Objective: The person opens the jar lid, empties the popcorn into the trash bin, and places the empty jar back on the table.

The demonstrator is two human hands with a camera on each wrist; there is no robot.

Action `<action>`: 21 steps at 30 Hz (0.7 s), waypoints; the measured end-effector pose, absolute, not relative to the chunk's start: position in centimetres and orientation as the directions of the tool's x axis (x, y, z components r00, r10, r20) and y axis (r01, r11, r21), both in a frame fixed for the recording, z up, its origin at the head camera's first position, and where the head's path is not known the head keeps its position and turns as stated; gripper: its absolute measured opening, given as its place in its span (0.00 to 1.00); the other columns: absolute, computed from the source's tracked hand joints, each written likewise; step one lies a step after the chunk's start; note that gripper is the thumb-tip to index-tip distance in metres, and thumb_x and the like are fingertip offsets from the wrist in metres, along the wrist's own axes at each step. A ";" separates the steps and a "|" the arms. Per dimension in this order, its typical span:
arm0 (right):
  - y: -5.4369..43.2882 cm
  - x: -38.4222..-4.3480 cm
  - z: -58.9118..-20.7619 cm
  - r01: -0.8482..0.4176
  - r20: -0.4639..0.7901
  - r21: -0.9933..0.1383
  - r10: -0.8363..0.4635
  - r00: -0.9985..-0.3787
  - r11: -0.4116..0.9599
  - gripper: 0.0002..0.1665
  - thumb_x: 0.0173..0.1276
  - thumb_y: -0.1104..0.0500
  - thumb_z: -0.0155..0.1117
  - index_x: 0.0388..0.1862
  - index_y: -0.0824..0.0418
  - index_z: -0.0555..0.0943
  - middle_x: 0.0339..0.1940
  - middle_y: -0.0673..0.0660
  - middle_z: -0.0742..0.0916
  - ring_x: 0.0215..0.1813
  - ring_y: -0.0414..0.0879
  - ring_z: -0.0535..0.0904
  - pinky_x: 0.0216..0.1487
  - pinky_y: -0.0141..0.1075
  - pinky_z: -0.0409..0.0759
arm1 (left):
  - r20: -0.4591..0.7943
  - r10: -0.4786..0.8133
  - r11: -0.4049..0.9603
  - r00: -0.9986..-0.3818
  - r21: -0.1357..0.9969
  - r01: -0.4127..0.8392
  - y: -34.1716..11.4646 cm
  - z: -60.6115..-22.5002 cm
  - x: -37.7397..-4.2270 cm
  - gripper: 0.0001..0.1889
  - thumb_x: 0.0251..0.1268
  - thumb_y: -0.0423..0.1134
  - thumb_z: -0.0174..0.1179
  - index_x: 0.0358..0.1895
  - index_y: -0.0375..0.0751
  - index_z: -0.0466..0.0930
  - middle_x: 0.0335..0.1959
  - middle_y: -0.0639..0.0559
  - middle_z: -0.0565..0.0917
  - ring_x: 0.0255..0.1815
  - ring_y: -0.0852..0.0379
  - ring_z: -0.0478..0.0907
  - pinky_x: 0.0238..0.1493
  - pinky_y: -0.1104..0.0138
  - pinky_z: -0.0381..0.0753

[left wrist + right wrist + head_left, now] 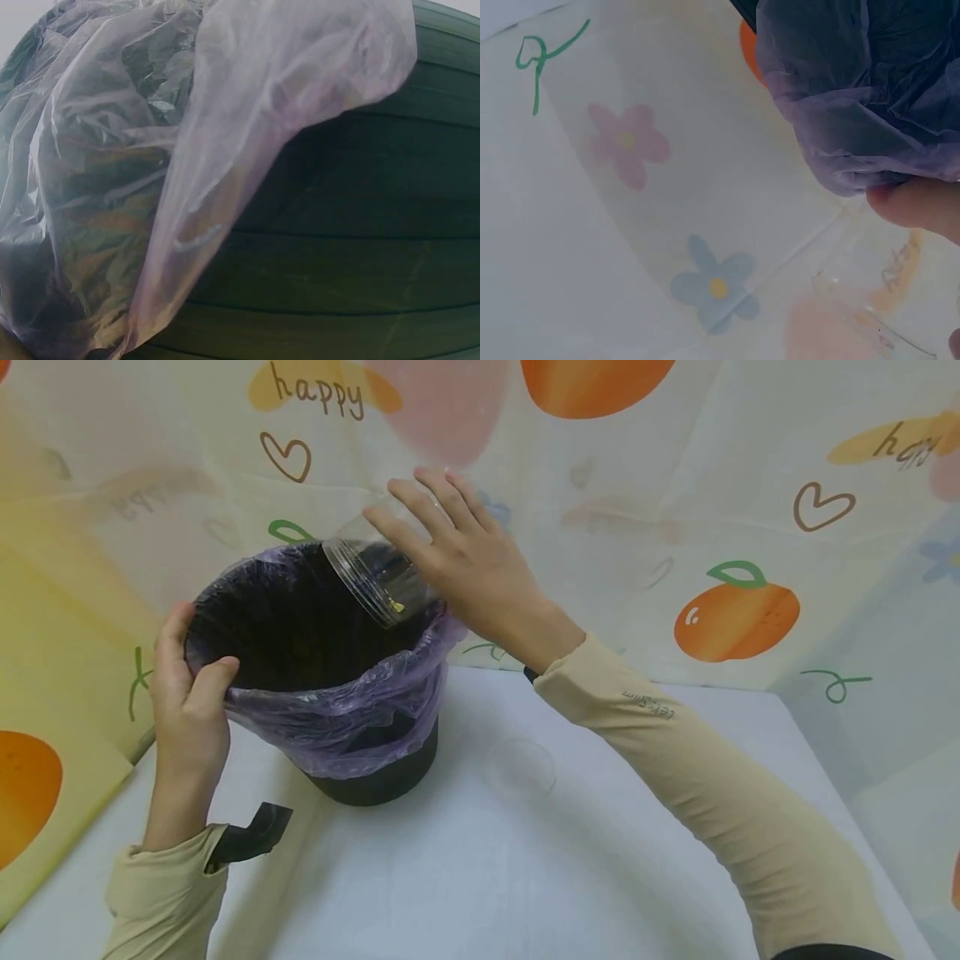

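A black trash bin (386, 787) lined with a translucent purple bag (352, 718) leans on the white table. My left hand (187, 693) grips its rim at the left, with the thumb inside the edge. In the left wrist view the loose bag folds (225, 165) hang over the bin's ribbed side (360, 247). My right hand (480, 568) holds a clear jar (382, 578) tipped over the opening, its mouth pointing down into the bin. A small yellow bit (397, 607) shows at the jar's mouth. The right thumb (915, 204) lies right at the bag's edge in the right wrist view.
Right of the bin, a clear round lid (520, 767) lies on the white tabletop (465, 877). Behind stands a cloth backdrop (600, 552) printed with oranges and hearts. A black strap end (255, 835) sticks out from the left cuff.
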State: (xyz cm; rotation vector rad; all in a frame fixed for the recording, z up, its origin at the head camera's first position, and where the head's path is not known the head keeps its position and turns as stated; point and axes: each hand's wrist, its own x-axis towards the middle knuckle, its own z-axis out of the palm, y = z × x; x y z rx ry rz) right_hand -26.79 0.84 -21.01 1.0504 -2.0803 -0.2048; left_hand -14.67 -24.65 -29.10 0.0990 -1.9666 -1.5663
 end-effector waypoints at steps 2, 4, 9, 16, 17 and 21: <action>1.2 -26.7 -21.0 -0.621 0.580 0.407 -0.715 -0.391 0.670 0.40 0.67 0.66 0.56 0.77 0.52 0.60 0.76 0.59 0.67 0.78 0.57 0.59 0.82 0.44 0.49 | 0.413 -0.421 0.307 -0.808 0.903 0.301 -24.7 -29.1 -14.7 0.33 0.67 0.32 0.42 0.78 0.40 0.53 0.80 0.48 0.54 0.78 0.61 0.49 0.77 0.78 0.46; 1.7 -26.7 -21.0 -0.630 0.587 0.351 -0.687 -0.428 0.692 0.45 0.63 0.63 0.64 0.78 0.53 0.59 0.76 0.59 0.67 0.77 0.56 0.58 0.82 0.43 0.49 | 0.413 -0.420 0.306 -0.808 0.903 0.302 -24.7 -29.1 -14.7 0.33 0.67 0.32 0.42 0.78 0.40 0.53 0.80 0.48 0.54 0.78 0.61 0.49 0.77 0.78 0.46; 2.9 -26.6 -21.3 -0.640 0.609 0.221 -0.617 -0.499 0.736 0.57 0.54 0.51 0.76 0.78 0.56 0.56 0.76 0.59 0.66 0.77 0.56 0.58 0.81 0.43 0.53 | 0.416 -0.425 0.292 -0.804 0.904 0.313 -24.6 -29.0 -14.7 0.34 0.66 0.30 0.42 0.77 0.39 0.53 0.79 0.47 0.55 0.77 0.62 0.49 0.76 0.78 0.47; 4.7 -26.8 -22.1 -0.650 0.642 0.078 -0.537 -0.548 0.756 0.64 0.49 0.41 0.79 0.77 0.61 0.56 0.74 0.60 0.69 0.74 0.55 0.62 0.78 0.44 0.59 | 0.405 -0.430 0.300 -0.807 0.907 0.295 -24.4 -28.9 -14.7 0.33 0.66 0.31 0.42 0.77 0.40 0.53 0.79 0.48 0.55 0.77 0.62 0.49 0.75 0.79 0.47; 5.0 -26.8 -22.2 -0.650 0.642 0.062 -0.528 -0.555 0.758 0.64 0.49 0.41 0.79 0.77 0.62 0.57 0.74 0.60 0.69 0.74 0.55 0.63 0.78 0.44 0.59 | 0.403 -0.430 0.312 -0.808 0.906 0.286 -24.4 -28.9 -14.7 0.33 0.67 0.31 0.42 0.77 0.41 0.53 0.79 0.48 0.55 0.77 0.62 0.49 0.75 0.79 0.47; 6.1 -26.6 -22.7 -0.658 0.629 -0.046 -0.490 -0.604 0.752 0.63 0.50 0.41 0.78 0.77 0.65 0.57 0.75 0.60 0.69 0.75 0.54 0.63 0.79 0.41 0.57 | 0.402 -0.432 0.325 -0.807 0.905 0.276 -24.4 -28.8 -14.6 0.33 0.67 0.31 0.41 0.77 0.41 0.53 0.80 0.49 0.55 0.77 0.63 0.49 0.75 0.80 0.47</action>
